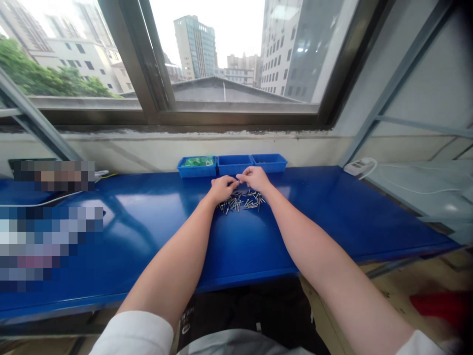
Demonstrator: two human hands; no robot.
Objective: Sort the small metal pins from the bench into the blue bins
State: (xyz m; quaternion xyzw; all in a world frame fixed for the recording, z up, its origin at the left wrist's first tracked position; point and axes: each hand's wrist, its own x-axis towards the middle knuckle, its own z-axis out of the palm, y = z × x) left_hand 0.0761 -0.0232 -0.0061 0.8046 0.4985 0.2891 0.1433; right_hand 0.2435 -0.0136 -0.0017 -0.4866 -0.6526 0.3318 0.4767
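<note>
Slim metal pins [235, 202] lay in a loose heap on the blue table [251, 246], pointing every which way; taking that heap as the middle of a clock face, the left hand [223, 189] hung close over its edge at ten o'clock, and the right hand [255, 179] was at one o'clock; both hands were narrow, thumbs and fingers drawn together, with the fingertips of the two nearly meeting above twelve o'clock; something tiny seemed to show there, but I could not tell whether either hand was pinching a pin; beyond the heap, three blue bins stood side by side near the wall: the left bin [197, 171] at ten o'clock, with green packets [199, 161] inside; the middle bin [225, 167] at twelve, partly behind the fingers; the right bin [277, 167] at one, with small contents too faint to name; a white box [359, 165] sat well apart, between two and three o'clock.
</note>
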